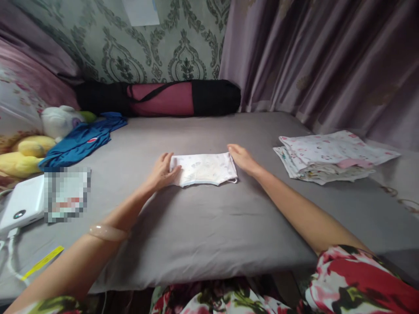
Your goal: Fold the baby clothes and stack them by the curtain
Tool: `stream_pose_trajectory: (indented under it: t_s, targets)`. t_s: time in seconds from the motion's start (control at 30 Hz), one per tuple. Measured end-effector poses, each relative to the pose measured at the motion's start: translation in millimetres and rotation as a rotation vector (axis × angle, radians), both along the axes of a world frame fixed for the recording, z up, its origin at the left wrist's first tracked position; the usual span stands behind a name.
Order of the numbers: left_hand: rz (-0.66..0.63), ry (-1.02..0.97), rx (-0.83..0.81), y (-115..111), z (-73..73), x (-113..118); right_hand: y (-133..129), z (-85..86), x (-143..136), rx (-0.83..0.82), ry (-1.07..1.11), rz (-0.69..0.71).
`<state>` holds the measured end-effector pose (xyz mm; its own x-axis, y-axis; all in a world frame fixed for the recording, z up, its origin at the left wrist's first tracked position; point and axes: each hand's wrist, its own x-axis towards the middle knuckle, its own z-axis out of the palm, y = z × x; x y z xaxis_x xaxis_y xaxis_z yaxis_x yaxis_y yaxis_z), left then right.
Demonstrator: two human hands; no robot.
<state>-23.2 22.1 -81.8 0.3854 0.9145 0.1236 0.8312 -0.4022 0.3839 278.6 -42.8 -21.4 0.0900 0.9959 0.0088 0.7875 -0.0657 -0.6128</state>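
Observation:
A folded white cloth piece (204,169) with faint grey prints and a light blue lower edge lies flat on the grey bed sheet (196,222). It looks like a small garment, though its exact kind is hard to make out. At its left edge rests my left hand (163,171), thumb on top of the fabric and fingers apart. My right hand (242,159) lies along the opposite edge, fingers stretched out and touching the upper right corner. Neither hand grips the fabric. A pale bangle (108,232) circles my left forearm.
A stack of printed white cloths (324,157) lies at the right. Along the wall is a black and maroon long bag (160,99). Leftward are a blue garment (80,141), plush toys (62,122) and a white power bank (24,203) with a cable (11,250).

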Motion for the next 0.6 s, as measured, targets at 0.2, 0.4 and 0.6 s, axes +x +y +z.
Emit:
stream_pose_trajectory:
  t_s: [0.2,0.4,0.6]
  targets:
    - [0.29,-0.047,-0.247,-11,42.7,-14,-9,-0.7,33,-0.23,0.308,-0.298]
    - [0.381,-0.234,-0.411,-20,55.3,-4,-12,-1.9,20,-0.361,0.394,-0.318]
    - [0.421,-0.414,-0.569,-13,45.7,-3,-10,-0.2,12,-0.429,0.433,-0.27]
